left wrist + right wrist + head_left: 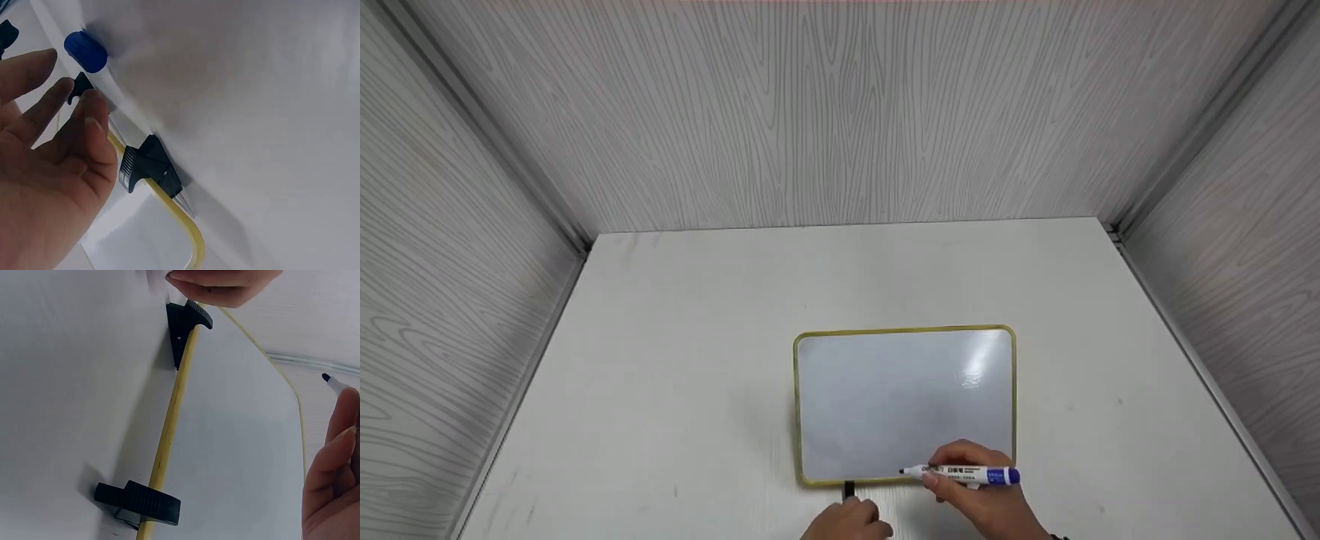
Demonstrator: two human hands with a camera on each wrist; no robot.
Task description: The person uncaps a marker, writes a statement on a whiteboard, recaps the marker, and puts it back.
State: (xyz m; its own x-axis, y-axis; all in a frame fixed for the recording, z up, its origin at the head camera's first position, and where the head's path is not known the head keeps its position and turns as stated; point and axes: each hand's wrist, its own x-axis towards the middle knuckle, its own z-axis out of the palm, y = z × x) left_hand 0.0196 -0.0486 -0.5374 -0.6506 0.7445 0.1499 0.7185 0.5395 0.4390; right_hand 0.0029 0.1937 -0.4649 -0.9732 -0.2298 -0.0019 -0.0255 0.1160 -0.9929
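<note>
My right hand (986, 499) pinches a whiteboard marker (960, 474) with a white barrel and blue end. Its bare dark tip points left, over the lower edge of a small whiteboard (900, 405) with a yellow frame. In the right wrist view the marker (336, 384) shows above the curled fingers. My left hand (851, 521) is low in the head view, just below the board's edge by a black stand foot (849, 489). Its fingers are loosely bent with nothing seen between them. A blue marker cap (85, 52) is just beyond the left fingertips in the left wrist view.
Black clip-on feet (147, 502) grip the board's near edge. The board is on a white table (682, 360). Grey wood-grain panels (840, 112) enclose the table at the back and both sides.
</note>
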